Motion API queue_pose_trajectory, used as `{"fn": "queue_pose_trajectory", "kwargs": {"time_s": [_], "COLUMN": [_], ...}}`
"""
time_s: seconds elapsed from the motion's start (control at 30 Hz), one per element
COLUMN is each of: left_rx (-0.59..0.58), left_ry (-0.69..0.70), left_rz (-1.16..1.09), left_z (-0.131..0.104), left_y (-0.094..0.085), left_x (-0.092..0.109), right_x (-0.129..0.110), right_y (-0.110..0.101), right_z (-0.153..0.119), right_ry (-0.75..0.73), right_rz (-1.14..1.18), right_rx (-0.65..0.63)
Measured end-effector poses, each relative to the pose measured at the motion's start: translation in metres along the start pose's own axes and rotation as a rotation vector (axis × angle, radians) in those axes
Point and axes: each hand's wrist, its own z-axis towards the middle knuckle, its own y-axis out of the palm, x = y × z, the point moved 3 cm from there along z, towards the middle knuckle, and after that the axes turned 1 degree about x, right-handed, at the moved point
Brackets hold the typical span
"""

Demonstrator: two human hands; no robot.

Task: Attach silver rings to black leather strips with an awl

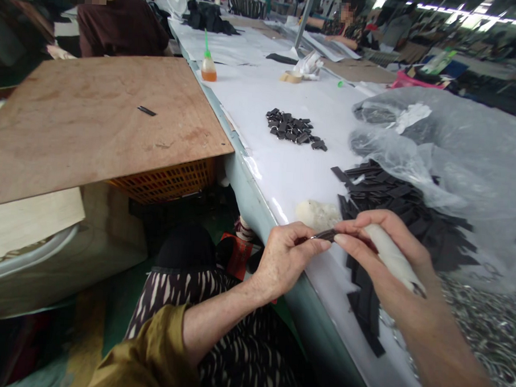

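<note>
Olive sleeve (148,354) and patterned clothing (242,352) lie nearest the camera, on the person's own side of the pale lump (314,213) that serves here as landmark. Just short of that lump, over the edge of the table (249,102), a small dark piece (326,234) is caught between the two hands. Its long axis runs crosswise, from the left fingertips to the right ones, roughly along the line joining the hands, so neither is clearly nearer: each has one end. A bright glint, seemingly metal, shows at the left end. Whether the piece touches the lump or is held clear of it, I cannot tell.

On the left hand (281,257), thumb and forefinger are pinched on the piece. The grip of the right hand (378,273) is likewise closed, thumb and fingertips meeting at the other end, while a pale-handled tool (392,259) lies along this hand, slanting from the fingers back toward the wrist, out of line with the piece.

To the right of the lump, and reaching under the right hand, spreads a heap of dark strips (444,239); farther right and nearer the person lie many metal rings (479,317). Beyond the lump, slightly left, sits a cluster of short dark pieces with metal parts (289,126); clear plastic (477,157) is bunched beyond it to the right.
</note>
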Motion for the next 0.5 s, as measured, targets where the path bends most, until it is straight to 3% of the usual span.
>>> {"fn": "queue_pose_trajectory", "kwargs": {"time_s": [0.23, 0.5], "left_rx": [0.008, 0.002], "left_ry": [0.141, 0.134], "left_rz": [0.117, 0.114], "left_z": [-0.0008, -0.0031], "left_y": [-0.0010, 0.0005], "left_x": [0.0014, 0.0023], "right_x": [-0.0015, -0.0064], "right_y": [-0.0007, 0.0051], "right_z": [0.0005, -0.0024], "right_ry": [-0.047, -0.094], "right_rz": [-0.053, -0.120], "right_rx": [-0.031, 0.032]}}
